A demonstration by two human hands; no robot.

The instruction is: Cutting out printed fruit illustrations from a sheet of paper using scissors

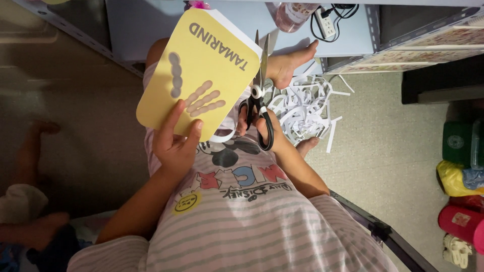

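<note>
— So, what do the hands have hold of?

— The left hand [174, 143], left of the frame's centre, pinches the lower edge of a yellow rounded-corner card printed with grey bean-pod shapes [201, 70], thumb on the face and fingers behind it. The right hand [259, 126], just right of centre, is closed through the loops of a pair of black-handled scissors with steel blades [259, 95].

— Where do the blades stand against the card?

— They point toward the top of the frame, slightly parted, along the card's right edge, where a white margin shows. They seem to be at that margin, but I cannot tell whether paper sits between them.

— How far along would you judge the cutting?

— Well under way, I'd say. The left and lower edges of the card look cleanly trimmed to the yellow, and a curl of white offcut [222, 137] hangs below the card near the scissors. The right side and top corner carry white border, so that part looks left to do.

— And the counts?

— One card, one pair of scissors, two hands at work. To the right of the hands lies one heap of white paper strips [302, 108] on the speckled floor [383, 151], too tangled to count. Two bare feet show, one at upper centre-right [290, 63], one below the heap [307, 146]. Coloured containers [461, 201] stack at the right edge.
</note>
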